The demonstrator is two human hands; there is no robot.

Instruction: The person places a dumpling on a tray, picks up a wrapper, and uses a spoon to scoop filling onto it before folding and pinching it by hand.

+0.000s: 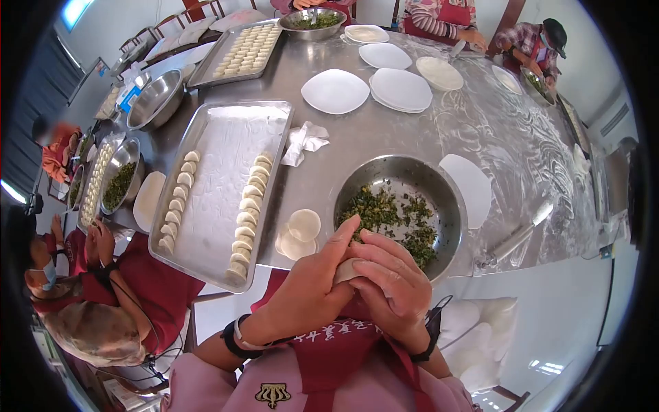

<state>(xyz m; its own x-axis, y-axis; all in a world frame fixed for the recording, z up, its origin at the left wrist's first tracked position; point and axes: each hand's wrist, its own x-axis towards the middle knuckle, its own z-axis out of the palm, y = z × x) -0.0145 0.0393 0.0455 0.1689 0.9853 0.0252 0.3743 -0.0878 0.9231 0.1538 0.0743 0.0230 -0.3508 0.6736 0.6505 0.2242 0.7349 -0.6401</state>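
Note:
A pale dumpling [348, 270] is pressed between my two hands, close in front of my apron. My left hand [319, 271] grips it from the left side, thumb and fingers pointing up. Over its right side curl the fingers of my right hand [395, 278], which cover much of it. Just beyond my hands stands a steel bowl [449, 199] with chopped green filling [384, 206] inside. Left of the bowl lie several round dough wrappers [302, 230], overlapping each other. A metal tray [213, 185] farther left bears two rows of folded dumplings [250, 209].
White plates [401, 89] stand across the table, and a crumpled cloth [303, 141] lies beside the tray. Flour [508, 151] dusts the table's right side, near a rolling pin [515, 237]. A co-worker [103, 288] sits close on my left; others work around the far edge.

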